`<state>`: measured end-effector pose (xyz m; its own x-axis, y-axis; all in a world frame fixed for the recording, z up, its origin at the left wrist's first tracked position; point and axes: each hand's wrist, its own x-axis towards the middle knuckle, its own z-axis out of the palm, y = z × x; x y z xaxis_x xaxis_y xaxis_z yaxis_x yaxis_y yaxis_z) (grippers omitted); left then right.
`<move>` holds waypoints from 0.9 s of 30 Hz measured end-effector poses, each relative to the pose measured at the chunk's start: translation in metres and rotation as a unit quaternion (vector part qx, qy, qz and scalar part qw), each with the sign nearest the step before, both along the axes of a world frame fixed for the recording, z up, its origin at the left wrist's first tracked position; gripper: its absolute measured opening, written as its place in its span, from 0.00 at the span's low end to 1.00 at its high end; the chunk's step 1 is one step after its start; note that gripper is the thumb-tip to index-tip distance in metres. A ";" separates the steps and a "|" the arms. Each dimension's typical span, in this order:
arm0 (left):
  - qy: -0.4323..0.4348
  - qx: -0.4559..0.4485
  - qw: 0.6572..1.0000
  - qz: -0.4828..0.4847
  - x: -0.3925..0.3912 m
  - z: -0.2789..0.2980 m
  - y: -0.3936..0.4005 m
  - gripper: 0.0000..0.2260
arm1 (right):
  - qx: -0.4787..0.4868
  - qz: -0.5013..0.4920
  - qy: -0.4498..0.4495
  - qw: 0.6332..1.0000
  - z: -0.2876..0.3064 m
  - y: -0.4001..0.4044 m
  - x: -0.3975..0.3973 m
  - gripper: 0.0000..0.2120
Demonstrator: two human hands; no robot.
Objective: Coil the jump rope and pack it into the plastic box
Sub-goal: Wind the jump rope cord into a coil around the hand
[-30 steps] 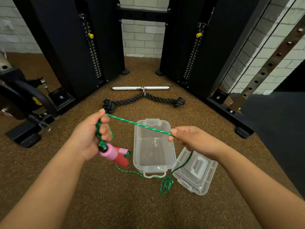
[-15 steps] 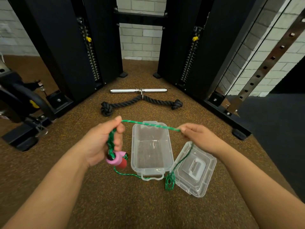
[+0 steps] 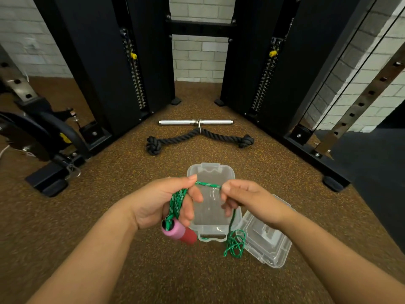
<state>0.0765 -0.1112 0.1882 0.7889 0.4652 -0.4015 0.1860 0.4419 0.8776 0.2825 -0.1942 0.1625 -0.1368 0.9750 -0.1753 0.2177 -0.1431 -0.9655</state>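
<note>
The green jump rope [image 3: 178,201] is looped in several strands through my left hand [image 3: 161,201], which also grips its pink and red handles [image 3: 178,233]. A short stretch of rope runs across to my right hand [image 3: 245,200], pinched between thumb and fingers. From there the rope drops to a loose tangle [image 3: 235,244] on the floor. The clear plastic box [image 3: 211,172] stands open on the floor under both hands. Its clear lid [image 3: 266,240] lies beside it on the right.
A black knotted gym rope [image 3: 198,137] and a metal bar [image 3: 195,122] lie on the brown floor beyond the box. Black weight-stack columns [image 3: 122,62] stand left and right. Machine feet [image 3: 52,172] jut in at the left, and another foot [image 3: 335,183] at the right.
My right hand has moved left toward my left hand, shortening the rope stretched between them. More strands sit in my left hand. The loose tangle on the floor has been pulled closer to the box.
</note>
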 end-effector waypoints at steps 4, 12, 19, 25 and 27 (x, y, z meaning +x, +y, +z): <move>-0.004 -0.028 0.998 -0.055 0.004 0.004 -0.005 0.22 | 0.071 -0.139 -0.049 0.986 -0.005 0.008 0.002 0.15; -0.177 -0.077 0.968 0.163 0.017 0.003 -0.002 0.19 | 0.144 -0.063 -0.269 0.950 -0.026 -0.008 -0.042 0.14; -0.200 -0.151 0.944 0.216 0.017 0.003 0.006 0.36 | 0.219 0.008 -0.362 0.906 -0.006 -0.018 -0.048 0.20; -0.070 -0.084 0.976 0.186 0.023 -0.005 0.005 0.43 | 0.227 0.071 -0.315 0.919 0.015 -0.015 -0.053 0.15; -0.041 -0.087 0.983 0.155 0.023 -0.007 0.003 0.45 | 0.221 0.072 -0.263 0.937 0.023 -0.013 -0.052 0.11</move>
